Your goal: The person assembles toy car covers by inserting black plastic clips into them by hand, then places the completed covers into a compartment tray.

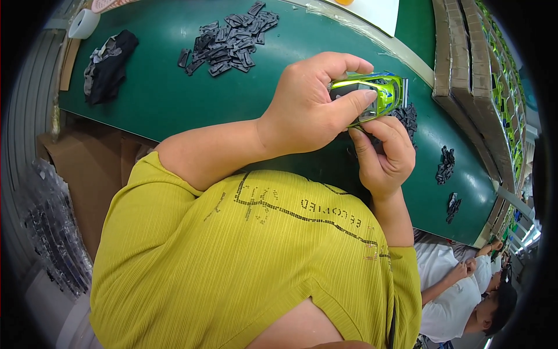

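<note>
A shiny lime-green toy car [388, 93] with a dark hood lies in the grip of my left hand [311, 104]. The left thumb presses on its roof, and the fingers curl round its far side. Against the car's near side, my right hand [386, 154] has thumb and index finger pinched together. Whatever sits between those fingertips is too small and hidden to make out. Just beyond the right hand, a pile of small black plastic parts [408, 119] is partly covered by the hand and the car.
A larger heap of black plastic parts [232, 38] lies on the green table [168, 87]. Two smaller clusters are at the right. Dark cloth [110, 67] and a white roll [84, 24] lie far left. Stacked cardboard trays [459, 64] line the right edge; co-workers [447, 285] sit beyond.
</note>
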Available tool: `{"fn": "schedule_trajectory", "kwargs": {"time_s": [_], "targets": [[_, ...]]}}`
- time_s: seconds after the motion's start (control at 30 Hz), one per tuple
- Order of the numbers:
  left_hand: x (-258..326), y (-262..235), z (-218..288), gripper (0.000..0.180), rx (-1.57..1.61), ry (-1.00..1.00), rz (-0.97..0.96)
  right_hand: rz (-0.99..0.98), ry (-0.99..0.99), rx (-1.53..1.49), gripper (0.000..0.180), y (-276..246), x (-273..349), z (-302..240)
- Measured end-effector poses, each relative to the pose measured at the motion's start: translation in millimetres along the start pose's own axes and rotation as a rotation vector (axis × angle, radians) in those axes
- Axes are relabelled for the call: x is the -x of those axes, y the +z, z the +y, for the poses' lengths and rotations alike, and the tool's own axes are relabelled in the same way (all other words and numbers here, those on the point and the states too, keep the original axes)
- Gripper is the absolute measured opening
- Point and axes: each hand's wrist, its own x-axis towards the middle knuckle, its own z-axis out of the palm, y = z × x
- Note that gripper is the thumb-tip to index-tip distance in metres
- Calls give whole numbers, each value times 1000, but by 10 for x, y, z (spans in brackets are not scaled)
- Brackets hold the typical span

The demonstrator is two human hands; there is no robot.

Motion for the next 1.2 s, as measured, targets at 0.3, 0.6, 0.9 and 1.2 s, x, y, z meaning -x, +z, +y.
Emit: {"fn": "schedule_trajectory", "kwargs": {"time_s": [0.3, 0.6, 0.9, 1.2], "targets": [[-6, -20, 67, 31, 129, -207, -30, -52, 51, -77, 15, -18, 18, 30], [-58, 34, 0, 33, 202, -88, -44, 29, -26, 123, 20, -149, -34, 146], [-43, -60, -97, 32, -29, -61, -109, 147, -117, 243, 22, -189, -52, 185], [-42, -64, -98, 30, 139, 60, -130, 155, 135, 144, 31, -339, -5, 71]]}}
